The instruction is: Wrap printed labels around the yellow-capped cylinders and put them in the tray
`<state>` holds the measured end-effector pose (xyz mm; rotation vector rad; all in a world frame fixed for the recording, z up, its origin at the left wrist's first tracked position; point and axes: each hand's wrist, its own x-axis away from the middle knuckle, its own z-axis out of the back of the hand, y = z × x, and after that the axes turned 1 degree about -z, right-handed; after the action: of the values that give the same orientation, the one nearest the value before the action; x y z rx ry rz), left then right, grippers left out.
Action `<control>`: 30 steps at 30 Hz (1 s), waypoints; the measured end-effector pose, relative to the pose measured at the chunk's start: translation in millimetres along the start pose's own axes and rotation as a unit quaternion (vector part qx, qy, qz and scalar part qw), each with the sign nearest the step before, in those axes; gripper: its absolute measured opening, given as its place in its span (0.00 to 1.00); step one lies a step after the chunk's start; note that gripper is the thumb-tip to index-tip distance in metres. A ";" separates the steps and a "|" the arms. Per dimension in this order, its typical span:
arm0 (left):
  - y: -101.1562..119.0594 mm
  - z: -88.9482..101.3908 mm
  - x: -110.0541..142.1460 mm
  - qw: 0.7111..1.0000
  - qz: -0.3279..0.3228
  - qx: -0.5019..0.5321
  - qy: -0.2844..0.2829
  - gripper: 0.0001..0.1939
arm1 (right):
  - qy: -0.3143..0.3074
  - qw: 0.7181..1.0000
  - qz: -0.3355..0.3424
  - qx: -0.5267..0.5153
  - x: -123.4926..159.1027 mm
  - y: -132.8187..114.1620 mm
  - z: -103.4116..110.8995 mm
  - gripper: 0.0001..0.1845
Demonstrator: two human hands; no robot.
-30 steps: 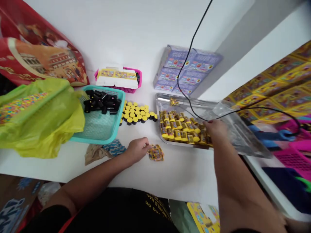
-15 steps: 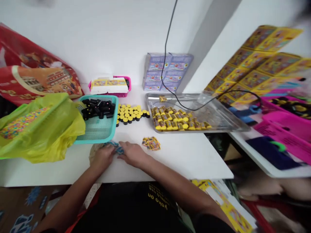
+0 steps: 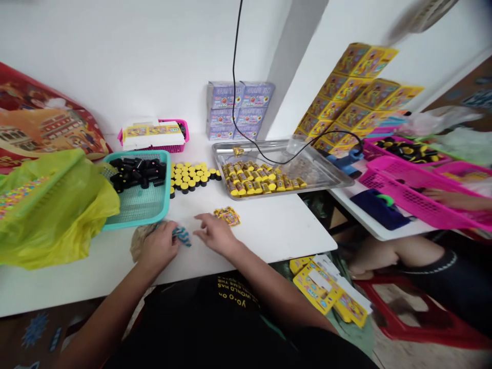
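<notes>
My left hand point(image 3: 159, 245) is closed on a crumpled cloth point(image 3: 182, 236), beige on one side and striped blue and white on the other, on the white table just below the turquoise basket point(image 3: 166, 197). My right hand point(image 3: 216, 234) hovers to the right of the cloth, fingers apart and holding nothing. Just beyond it lies a small pile of yellow printed stickers point(image 3: 229, 216). Black cylindrical pieces point(image 3: 138, 171) lie heaped in the turquoise basket. Behind, black pieces with yellow tops point(image 3: 188, 177) stand grouped on the table.
A metal tray point(image 3: 326, 177) holds rows of yellow wrapped pieces point(image 3: 255, 179). Purple boxes point(image 3: 240, 110) stand against the wall; yellow boxes point(image 3: 346, 97) are stacked to the right. A black cable point(image 3: 233, 66) hangs over the tray. A co-worker's hand point(image 3: 449, 197) reaches into a pink basket point(image 3: 400, 187).
My right hand has let go of the striped cloth and moved right, its fingers opening. My left hand stays on the cloth. The view has turned to the right.
</notes>
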<state>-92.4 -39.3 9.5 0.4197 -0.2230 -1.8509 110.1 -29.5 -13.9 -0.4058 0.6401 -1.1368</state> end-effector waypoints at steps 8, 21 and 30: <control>78.0 -64.4 -76.5 0.993 -0.038 0.089 -0.068 0.15 | 0.243 0.926 -0.254 -0.138 46.2 77.4 34.2 0.18; 70.0 -93.9 -93.5 0.911 0.048 0.405 -0.063 0.04 | 0.284 0.951 -0.117 -0.021 38.0 72.4 32.3 0.14; 70.6 -87.8 -91.7 0.871 0.030 0.481 -0.097 0.06 | 0.238 0.963 -0.108 -0.060 31.8 68.5 34.4 0.17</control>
<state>28.9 30.3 -29.9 0.8826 -1.3085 -1.6043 189.5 -33.7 -37.4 -0.3096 1.1108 -1.4249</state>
